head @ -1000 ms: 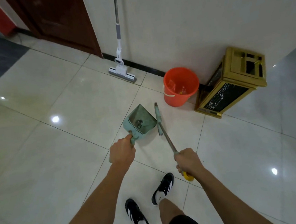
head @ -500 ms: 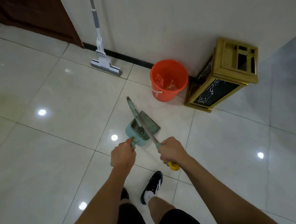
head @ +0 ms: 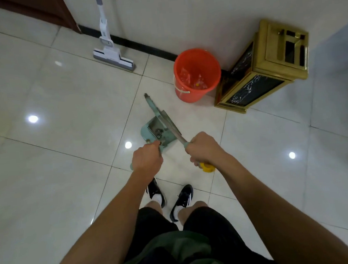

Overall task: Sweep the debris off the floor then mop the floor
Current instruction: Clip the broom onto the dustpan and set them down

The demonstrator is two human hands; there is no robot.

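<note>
My left hand grips the handle of a teal dustpan that holds a few dark bits of debris. My right hand grips the handle of a small broom, whose yellow end cap sticks out below my fist. The broom lies across the dustpan, its head pointing up and left past the pan's far edge. A white sponge mop leans against the wall at the upper left. An orange bucket stands by the wall, just beyond the dustpan.
A gold-framed bin with dark marble panels stands right of the bucket against the wall. A dark wooden door is at the top left. Glossy pale floor tiles spread all around. My two black shoes stand below my hands.
The broom swung left from beside the dustpan to lie across it. My hands came closer together, and the bucket and bin now appear nearer.
</note>
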